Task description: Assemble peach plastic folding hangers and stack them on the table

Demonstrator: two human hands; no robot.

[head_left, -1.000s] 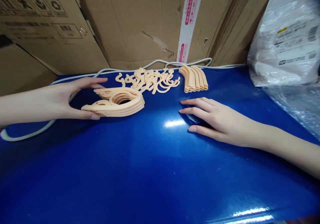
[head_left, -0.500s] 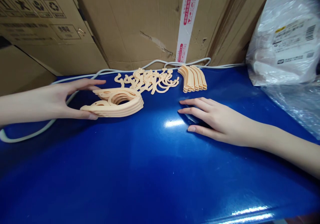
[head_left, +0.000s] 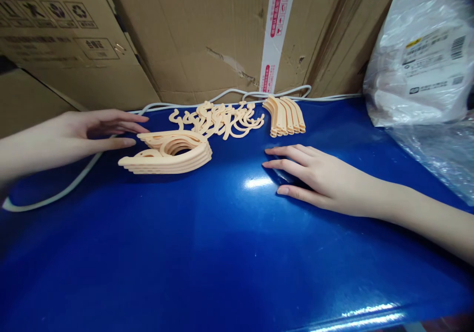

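Just left of a stack of curved beige plastic pieces (head_left: 170, 163), my left hand (head_left: 89, 133) hovers with its fingers apart and nothing in them. The pieces lie neatly one on another, with an opening through the middle. My right hand (head_left: 314, 176) rests palm down on the blue tabletop, fingers spread and holding nothing. Beyond the hands is a loose heap of beige plastic hooks (head_left: 222, 119). To the right of the hooks stands a row of curved beige arm-shaped pieces (head_left: 285, 117), nearest to my right fingertips but not touched.
A white cable (head_left: 177, 105) runs along the back edge and loops down on the left. Cardboard boxes (head_left: 185, 35) wall off the back and left. At the right sits a clear plastic bag (head_left: 418, 65) with a printed label. The blue tabletop (head_left: 222, 253) is glossy.
My left hand has let go of the stacked pieces and lifted slightly up and to the left. The stack stays in place, and my right hand has not moved.
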